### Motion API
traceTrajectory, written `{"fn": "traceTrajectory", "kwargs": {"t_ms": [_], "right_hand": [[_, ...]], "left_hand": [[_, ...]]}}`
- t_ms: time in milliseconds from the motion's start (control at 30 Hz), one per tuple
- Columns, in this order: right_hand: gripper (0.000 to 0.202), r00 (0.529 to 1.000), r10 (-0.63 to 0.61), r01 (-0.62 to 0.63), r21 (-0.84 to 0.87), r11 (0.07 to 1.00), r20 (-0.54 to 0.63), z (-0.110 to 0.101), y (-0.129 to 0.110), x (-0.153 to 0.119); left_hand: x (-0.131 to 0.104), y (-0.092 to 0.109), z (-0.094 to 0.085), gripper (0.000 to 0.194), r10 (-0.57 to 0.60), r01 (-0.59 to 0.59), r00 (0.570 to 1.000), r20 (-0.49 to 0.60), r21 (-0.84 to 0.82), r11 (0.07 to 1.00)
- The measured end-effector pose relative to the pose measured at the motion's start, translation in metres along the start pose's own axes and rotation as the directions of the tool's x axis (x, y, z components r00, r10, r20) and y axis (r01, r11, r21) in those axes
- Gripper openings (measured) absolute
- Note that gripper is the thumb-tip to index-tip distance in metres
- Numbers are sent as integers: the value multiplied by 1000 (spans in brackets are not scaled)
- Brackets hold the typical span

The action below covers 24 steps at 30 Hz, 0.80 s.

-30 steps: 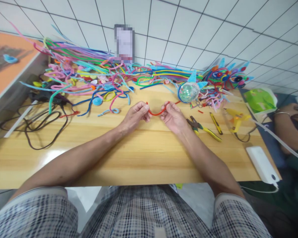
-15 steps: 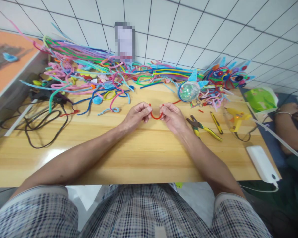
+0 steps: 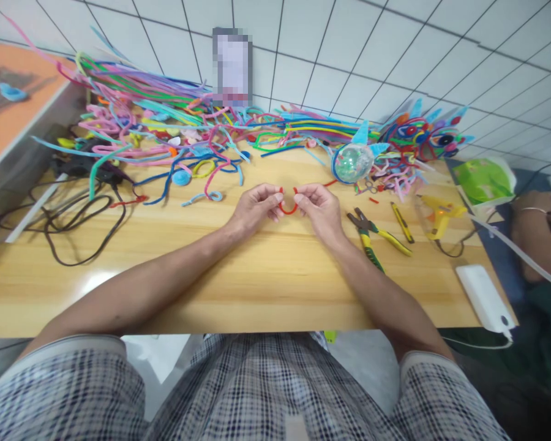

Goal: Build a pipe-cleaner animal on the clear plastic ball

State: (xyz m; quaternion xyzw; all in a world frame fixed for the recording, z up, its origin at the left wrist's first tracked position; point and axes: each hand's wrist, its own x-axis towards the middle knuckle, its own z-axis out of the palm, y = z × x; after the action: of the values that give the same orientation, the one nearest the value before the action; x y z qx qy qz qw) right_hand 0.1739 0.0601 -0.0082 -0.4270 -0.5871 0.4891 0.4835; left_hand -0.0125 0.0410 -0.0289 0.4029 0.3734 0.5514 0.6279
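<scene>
At the centre of the frame, over the pale wooden table [image 3: 257,288], the left hand [image 3: 256,209] and right hand [image 3: 318,210] had drawn closer together than a second before, each pinching one end of the short red pipe cleaner [image 3: 288,210], whose shallow arc had tightened into a narrow U. Its ends were hidden under the fingertips, and the tangled heap of coloured pipe cleaners [image 3: 174,131] across the upper left was too knotted to separate.

Both bare forearms extended forward and angled inward, left hand [image 3: 256,208] and right hand [image 3: 318,207] brought close together, knuckles raised, fingers curled, thumb and forefinger of each pinched shut, wrists lowered.
</scene>
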Motion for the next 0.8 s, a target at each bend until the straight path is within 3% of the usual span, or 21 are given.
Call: {"fn": "traceTrajectory", "kwargs": {"t_ms": [167,600,800], "right_hand": [[33,999,-37,35,-88,995,-23,-2,-6,-3],[8,981,-191,169,-309,936,-42,1,6,-21],[10,956,-293,265,-378,887,-18,-4,8,-22]], "left_hand": [[-5,2,5,56,-60,61,998,23,-9,998],[-10,-3,6,42,22,-28,998,54,107,994],[-10,-2,8,37,21,-29,997,69,114,993]]}}
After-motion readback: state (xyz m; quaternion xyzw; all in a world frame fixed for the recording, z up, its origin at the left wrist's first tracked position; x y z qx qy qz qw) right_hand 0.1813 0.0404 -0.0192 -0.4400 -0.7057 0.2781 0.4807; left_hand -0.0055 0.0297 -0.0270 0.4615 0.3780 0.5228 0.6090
